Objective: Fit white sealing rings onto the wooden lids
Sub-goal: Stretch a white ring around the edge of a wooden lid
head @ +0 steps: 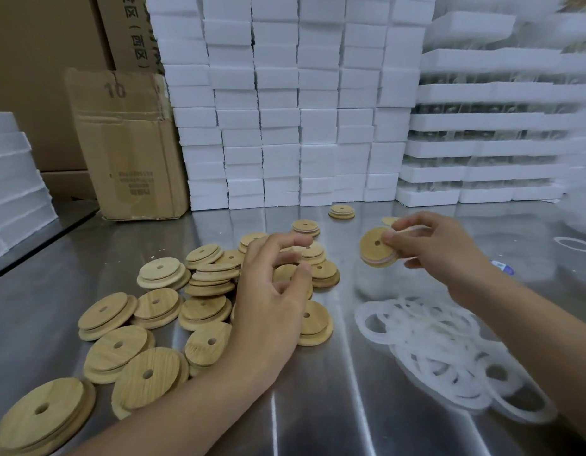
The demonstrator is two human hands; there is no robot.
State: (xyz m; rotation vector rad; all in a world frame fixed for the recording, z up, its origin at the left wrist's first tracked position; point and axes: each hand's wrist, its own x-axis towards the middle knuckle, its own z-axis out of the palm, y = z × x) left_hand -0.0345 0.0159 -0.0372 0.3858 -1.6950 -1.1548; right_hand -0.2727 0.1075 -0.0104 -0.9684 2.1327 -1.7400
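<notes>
Lid (372,253) pinched in raised right hand (433,248); left hand (272,297) (loosely curled, empty) hovers over pile (212,278)

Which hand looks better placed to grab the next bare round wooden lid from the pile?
Likely the left hand: it hovers empty over the pile of round wooden lids, while the right hand pinches a lid already wearing a white sealing ring.

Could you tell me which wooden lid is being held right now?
The lid pinched by the right hand, white ring round its edge; the pile lies on the table.
</notes>
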